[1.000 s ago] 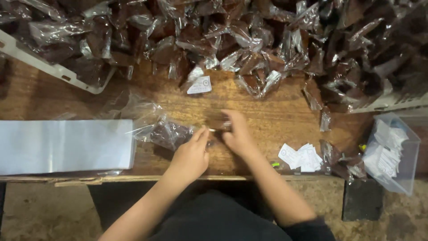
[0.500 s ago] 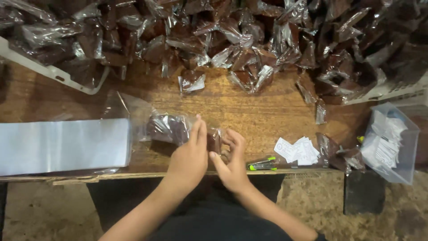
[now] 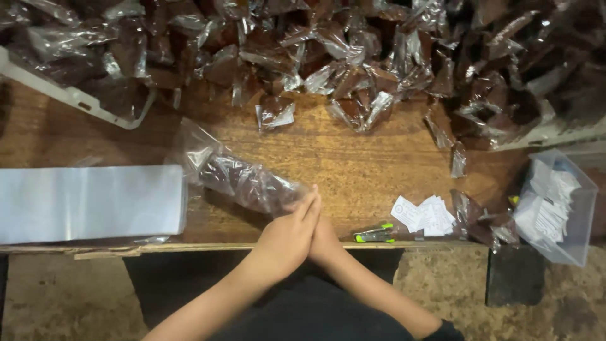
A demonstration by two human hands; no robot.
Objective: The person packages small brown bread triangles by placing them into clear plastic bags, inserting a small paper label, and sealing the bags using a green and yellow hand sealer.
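Observation:
A clear plastic bag (image 3: 243,180) packed with dark wrapped pieces lies slanted on the wooden table (image 3: 366,167), its near end reaching my hands at the front edge. My left hand (image 3: 290,237) lies flat over my right hand (image 3: 328,243), fingers straight, the two pressed together on the bag's near end. Most of my right hand is hidden under the left. What lies between the palms is not visible. A small dark tool with green tips (image 3: 374,235) rests just right of my hands.
A big heap of dark pieces in clear wrappers (image 3: 353,63) fills the back of the table. A white tray (image 3: 76,98) holds more at back left. A flat whitish stack of sheets (image 3: 88,202) lies left. Paper slips (image 3: 426,215) and a clear box of slips (image 3: 558,208) sit right.
My hands have drawn together toward the front edge and now overlap, palm on palm. The filled bag has stretched out longer, slanting from the hands to the back left.

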